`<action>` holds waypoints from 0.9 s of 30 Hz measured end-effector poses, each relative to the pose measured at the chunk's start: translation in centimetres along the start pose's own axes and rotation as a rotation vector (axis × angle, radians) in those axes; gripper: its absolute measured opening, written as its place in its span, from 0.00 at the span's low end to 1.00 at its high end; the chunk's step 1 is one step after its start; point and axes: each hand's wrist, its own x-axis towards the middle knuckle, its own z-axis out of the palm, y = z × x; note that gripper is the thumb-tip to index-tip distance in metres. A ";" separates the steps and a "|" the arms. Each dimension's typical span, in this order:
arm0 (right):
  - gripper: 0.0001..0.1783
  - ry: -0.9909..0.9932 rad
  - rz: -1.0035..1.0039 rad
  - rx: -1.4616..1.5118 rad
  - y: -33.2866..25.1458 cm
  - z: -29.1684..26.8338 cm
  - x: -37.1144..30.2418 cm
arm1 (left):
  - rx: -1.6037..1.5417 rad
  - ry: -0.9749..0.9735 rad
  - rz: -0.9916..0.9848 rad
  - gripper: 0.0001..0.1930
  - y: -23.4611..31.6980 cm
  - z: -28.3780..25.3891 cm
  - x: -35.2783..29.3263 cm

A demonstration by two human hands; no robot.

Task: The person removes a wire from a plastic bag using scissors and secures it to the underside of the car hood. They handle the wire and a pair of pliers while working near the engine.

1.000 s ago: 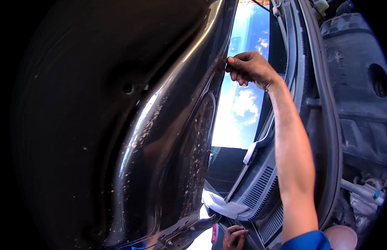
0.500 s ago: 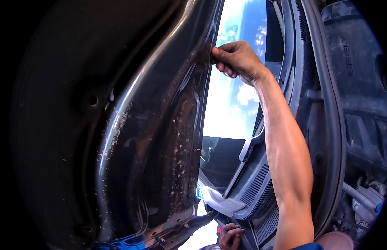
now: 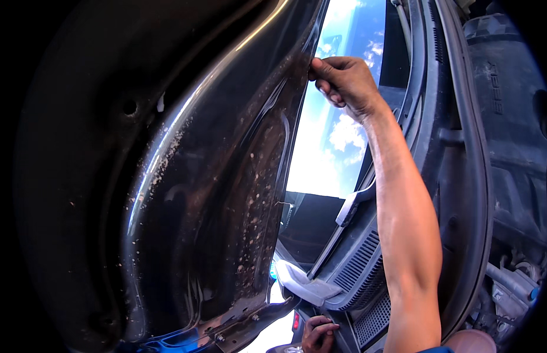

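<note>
The raised hood (image 3: 220, 194) of a vehicle fills the left side, its dark underside speckled with rust and flaking. My right hand (image 3: 350, 85) reaches up to the hood's edge, thumb and fingertips pressed together on it; the remaining fingers curl below the thumb. Behind this hand lies the windshield (image 3: 344, 156), reflecting blue sky and clouds. Low in the picture, my left hand (image 3: 319, 334) rests by the dark panel beside the hood hinge (image 3: 250, 317). Its fingers are bent in, and whatever they may hold is hidden.
A slotted cowl grille (image 3: 358, 267) runs along the windshield base, with a wiper arm (image 3: 346, 213) near it. A rubber seal (image 3: 474, 153) borders the engine bay on the right. Beyond it are a black engine cover (image 3: 503, 141) and metal engine parts (image 3: 511, 300).
The view has turned slightly, so the upper hood edge and my right hand appear farther right. My right hand keeps its pinch on the hood's edge; my left hand stays near the hinge.
</note>
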 end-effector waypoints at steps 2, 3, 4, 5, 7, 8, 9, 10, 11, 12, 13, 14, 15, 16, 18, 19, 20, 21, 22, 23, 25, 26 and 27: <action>0.17 0.014 0.019 -0.103 -0.8 -0.2 -0.1 | -0.030 -0.003 -0.011 0.08 0.2 0.1 0.1; 0.17 0.004 0.032 -0.148 -1.2 -0.1 -0.1 | -0.030 -0.006 -0.016 0.08 0.3 -0.1 0.1; 0.17 -0.001 0.042 -0.212 -1.3 -0.2 -0.2 | -0.031 -0.010 -0.020 0.08 0.3 -0.1 0.2; 0.18 -0.005 0.052 -0.276 -1.5 -0.4 -0.2 | -0.016 -0.008 -0.012 0.08 0.2 -0.1 0.1; 0.18 -0.013 0.052 -0.352 -2.0 -0.7 -0.2 | 0.008 -0.013 0.008 0.08 0.0 0.0 -0.1; 0.18 -0.020 0.044 -0.358 -2.1 -0.7 -0.2 | 0.029 -0.019 0.018 0.08 0.0 -0.1 -0.2; 0.18 -0.027 0.036 -0.364 -2.1 -0.7 -0.1 | 0.013 -0.019 0.005 0.08 0.0 -0.1 -0.1; 0.19 -0.025 0.024 -0.382 -2.3 -0.7 -0.1 | 0.000 -0.016 -0.007 0.08 0.2 0.0 -0.1; 0.18 -0.018 0.024 -0.458 -2.6 -0.8 0.0 | -0.013 -0.014 -0.020 0.08 0.3 0.0 -0.1; 0.16 -0.014 0.030 -0.533 -3.0 -0.6 -0.2 | -0.008 -0.011 -0.017 0.08 0.3 0.0 -0.1; 0.15 -0.011 0.036 -0.607 -3.3 -0.3 -0.3 | -0.004 -0.008 -0.014 0.08 0.2 0.0 -0.2; 0.13 -0.026 -0.002 -0.677 -3.5 0.0 -0.3 | 0.001 -0.006 -0.012 0.08 0.2 0.0 -0.3; 0.10 -0.036 -0.043 -0.750 -3.9 0.2 -0.4 | -0.004 -0.008 -0.014 0.08 0.2 0.1 -0.2; 0.09 -0.047 -0.083 -0.824 -4.2 0.4 -0.5 | -0.008 -0.011 -0.017 0.08 0.2 0.1 -0.2; 0.08 0.007 -0.220 -0.896 -3.4 0.9 -0.6 | -0.001 -0.012 -0.014 0.08 0.2 0.1 -0.2; 0.08 0.035 -0.290 -0.931 -3.2 1.0 -0.6 | 0.010 -0.011 -0.009 0.08 0.1 0.1 -0.2; 0.08 0.003 -0.296 -0.923 -3.3 0.7 -0.6 | 0.022 -0.009 -0.004 0.08 0.1 0.1 -0.2; 0.08 0.000 -0.263 -0.872 -3.3 0.8 -0.8 | 0.021 -0.008 0.006 0.08 0.1 0.2 -0.2; 0.08 -0.003 -0.230 -0.821 -3.2 0.9 -0.9 | 0.021 -0.006 0.016 0.08 0.0 0.2 -0.2; 0.09 -0.006 -0.197 -0.770 -3.2 0.9 -1.0 | 0.020 -0.005 0.026 0.08 0.0 0.3 -0.1; 0.09 0.019 -0.155 -0.655 -3.0 1.1 -1.1 | 0.032 -0.006 0.038 0.08 0.1 0.3 0.0; 0.09 0.031 -0.134 -0.597 -2.8 1.2 -1.1 | 0.038 -0.007 0.044 0.08 0.1 0.3 0.1; 0.09 0.031 -0.149 -0.577 -2.6 1.2 -1.1 | 0.047 -0.012 0.045 0.09 0.2 0.3 0.1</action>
